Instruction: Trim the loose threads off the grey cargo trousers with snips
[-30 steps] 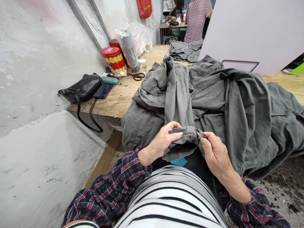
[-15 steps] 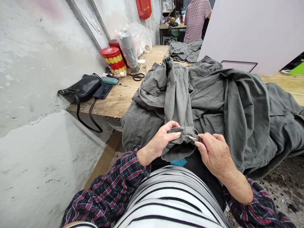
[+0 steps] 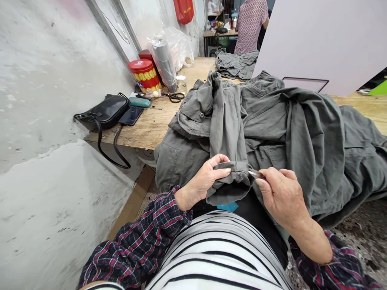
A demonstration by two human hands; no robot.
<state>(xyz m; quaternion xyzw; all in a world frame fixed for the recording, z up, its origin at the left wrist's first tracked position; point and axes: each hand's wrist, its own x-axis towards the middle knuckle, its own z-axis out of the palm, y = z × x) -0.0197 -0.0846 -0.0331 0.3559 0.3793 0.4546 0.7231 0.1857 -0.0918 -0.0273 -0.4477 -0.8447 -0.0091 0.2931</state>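
Observation:
My left hand (image 3: pixel 208 177) pinches the hem of a grey trouser leg (image 3: pixel 228 141) between thumb and fingers, and the leg's open end faces me. In my right hand (image 3: pixel 281 195) is a pair of small metal thread snips (image 3: pixel 256 173), mostly covered by the fingers. Their pointed tips are close to the right side of the hem; whether they touch the cloth I cannot tell. A flap pocket with a button (image 3: pixel 202 115) shows on the same garment. More grey trousers (image 3: pixel 314 149) lie heaped to the right, over the table edge.
On the wooden table (image 3: pixel 145 131) at left are a black handbag (image 3: pixel 105 110), a dark phone (image 3: pixel 131 115), black-handled scissors (image 3: pixel 176 97), a glass jar (image 3: pixel 182 84) and a red tin (image 3: pixel 144 76). A pale panel (image 3: pixel 320 44) stands at right. Another person (image 3: pixel 251 26) is at the back.
My right hand has moved a little to the right with the snips, whose tips have drawn back from the hem's middle toward its right side. My left hand keeps its hold.

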